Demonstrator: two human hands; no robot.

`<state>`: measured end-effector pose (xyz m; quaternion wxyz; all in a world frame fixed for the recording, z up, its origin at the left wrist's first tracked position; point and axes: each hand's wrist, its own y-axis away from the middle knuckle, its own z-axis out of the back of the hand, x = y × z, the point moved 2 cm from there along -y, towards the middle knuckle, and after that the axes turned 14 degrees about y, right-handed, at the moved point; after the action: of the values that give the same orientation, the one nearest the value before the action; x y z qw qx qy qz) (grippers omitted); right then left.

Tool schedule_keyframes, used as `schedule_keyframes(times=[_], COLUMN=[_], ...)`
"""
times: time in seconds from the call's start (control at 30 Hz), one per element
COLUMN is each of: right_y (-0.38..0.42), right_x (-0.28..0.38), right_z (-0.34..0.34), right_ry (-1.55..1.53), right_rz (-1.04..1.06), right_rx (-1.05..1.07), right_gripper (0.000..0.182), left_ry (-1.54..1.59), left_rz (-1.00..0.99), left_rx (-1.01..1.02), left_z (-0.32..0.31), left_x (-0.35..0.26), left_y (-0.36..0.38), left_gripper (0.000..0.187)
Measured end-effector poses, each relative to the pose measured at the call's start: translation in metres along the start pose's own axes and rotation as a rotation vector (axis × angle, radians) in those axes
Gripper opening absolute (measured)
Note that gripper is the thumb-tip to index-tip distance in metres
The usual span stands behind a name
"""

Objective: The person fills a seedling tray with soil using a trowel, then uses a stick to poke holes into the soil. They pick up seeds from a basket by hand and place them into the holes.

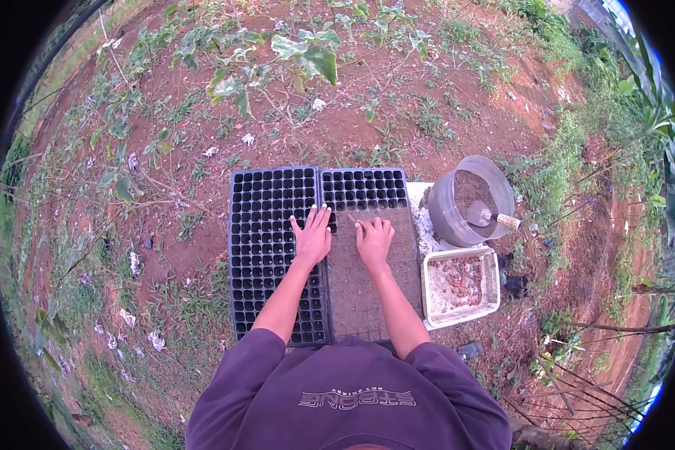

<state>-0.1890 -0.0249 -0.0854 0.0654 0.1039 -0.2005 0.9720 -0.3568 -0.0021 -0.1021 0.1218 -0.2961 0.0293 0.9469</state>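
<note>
Two black seedling trays lie side by side before me. The left seedling tray [266, 247] shows bare cells. In the right seedling tray [364, 184] the far rows are bare, and brown soil [371, 292] covers the rest. My left hand [313, 238] rests palm down with fingers spread where the trays meet. Over the far edge of the soil is my right hand [375, 240], its fingers bent together. Something small and thin seems to stick out at its fingertips, but I cannot make out what it is.
Right of the trays stands a cut plastic bucket [442, 214] of soil with a trowel [505, 220] in it. Nearer me, a white plastic basket [499, 281] holds small reddish pieces. A white board [420, 196] shows beneath. Leafy plants [307, 56] grow beyond the trays.
</note>
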Motion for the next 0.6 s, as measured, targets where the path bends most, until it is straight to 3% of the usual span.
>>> schedule_keyframes(times=[0.17,0.6], right_y=[-0.014,-0.036], right_x=[0.005,0.016], right_z=[-0.002,0.004], right_ry=[0.050,0.065], right_rz=[0.133,0.200], right_rx=[0.003,0.104], right_gripper=[0.016,0.015], left_ry=[-0.017,0.079], left_rz=[0.043,0.067], left_rx=[0.079,0.068], left_z=[-0.002,-0.005], left_x=[0.001,0.009], left_y=[-0.005,-0.005], left_gripper=[0.049,0.046])
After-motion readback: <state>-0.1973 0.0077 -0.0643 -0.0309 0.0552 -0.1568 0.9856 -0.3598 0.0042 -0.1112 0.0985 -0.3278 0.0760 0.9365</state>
